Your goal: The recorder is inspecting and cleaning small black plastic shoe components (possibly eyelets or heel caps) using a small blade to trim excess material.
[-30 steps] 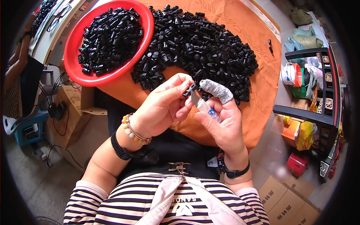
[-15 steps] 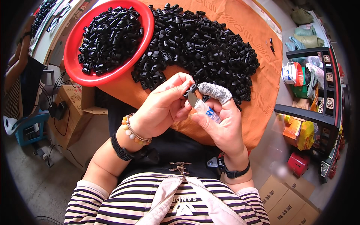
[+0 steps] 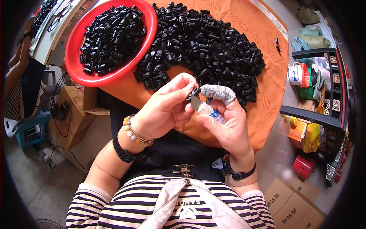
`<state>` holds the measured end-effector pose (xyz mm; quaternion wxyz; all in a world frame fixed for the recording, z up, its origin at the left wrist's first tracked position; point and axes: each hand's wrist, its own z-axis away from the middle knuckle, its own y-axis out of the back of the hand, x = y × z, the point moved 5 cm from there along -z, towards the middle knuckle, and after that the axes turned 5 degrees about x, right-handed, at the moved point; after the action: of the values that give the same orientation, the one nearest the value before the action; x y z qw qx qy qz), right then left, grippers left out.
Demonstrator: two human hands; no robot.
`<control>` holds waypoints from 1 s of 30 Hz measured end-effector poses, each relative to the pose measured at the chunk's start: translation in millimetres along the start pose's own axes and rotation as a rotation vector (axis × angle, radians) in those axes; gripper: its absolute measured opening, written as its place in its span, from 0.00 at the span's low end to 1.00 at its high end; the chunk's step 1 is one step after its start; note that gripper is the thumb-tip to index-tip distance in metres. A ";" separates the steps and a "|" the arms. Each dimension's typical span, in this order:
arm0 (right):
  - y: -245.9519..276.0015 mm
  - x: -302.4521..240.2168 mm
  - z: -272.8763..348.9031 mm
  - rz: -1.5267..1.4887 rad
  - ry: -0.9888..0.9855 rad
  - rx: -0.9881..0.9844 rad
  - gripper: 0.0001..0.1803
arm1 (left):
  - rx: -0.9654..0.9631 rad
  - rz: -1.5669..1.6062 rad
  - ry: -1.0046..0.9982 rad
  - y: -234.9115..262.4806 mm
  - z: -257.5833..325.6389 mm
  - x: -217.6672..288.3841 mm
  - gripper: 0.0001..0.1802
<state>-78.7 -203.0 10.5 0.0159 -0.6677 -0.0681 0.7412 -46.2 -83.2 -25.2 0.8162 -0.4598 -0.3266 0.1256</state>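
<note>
Between the thumb and fingers of my left hand (image 3: 167, 101) is a small black plastic part (image 3: 195, 91), pinched at the fingertips. My right hand (image 3: 230, 122) is closed around a short knife (image 3: 207, 110), its handle wrapped in white and blue material. The knife's flat metal blade rests against or very near the black part. A grey knitted sleeve (image 3: 218, 93) covers my right index finger. Just beyond my hands, a large pile of similar black parts (image 3: 206, 49) spreads over the orange tablecloth (image 3: 267, 107).
A red basin (image 3: 72, 68) heaped with black parts stands at the far left of the table. To the right is a black rack (image 3: 312, 116) with bags and tape. Cardboard boxes (image 3: 293, 202) sit at lower right, and another person's arm (image 3: 21, 65) shows at the left edge.
Both hands stay nearly in place. The black part has tilted slightly in my left fingertips, and the blade shows at a slightly different angle beside it.
</note>
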 end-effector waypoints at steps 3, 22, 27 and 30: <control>-1.3 0.6 -0.7 -0.006 0.003 -0.001 0.21 | -0.009 0.001 0.001 1.9 -0.4 -0.3 0.07; -1.5 0.6 2.8 0.002 -0.046 0.041 0.30 | 0.025 -0.085 -0.135 -2.4 -1.2 2.2 0.06; -0.4 1.9 2.7 -0.012 -0.054 0.035 0.29 | 0.076 -0.147 -0.148 -4.5 1.8 4.8 0.06; 0.5 -0.6 2.2 0.015 -0.050 0.006 0.28 | 0.086 -0.165 -0.159 -3.4 2.0 4.9 0.06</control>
<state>-80.7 -203.7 11.2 0.0106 -0.6494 -0.0615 0.7579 -44.1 -81.3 -19.6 0.8143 -0.3846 -0.4212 0.1079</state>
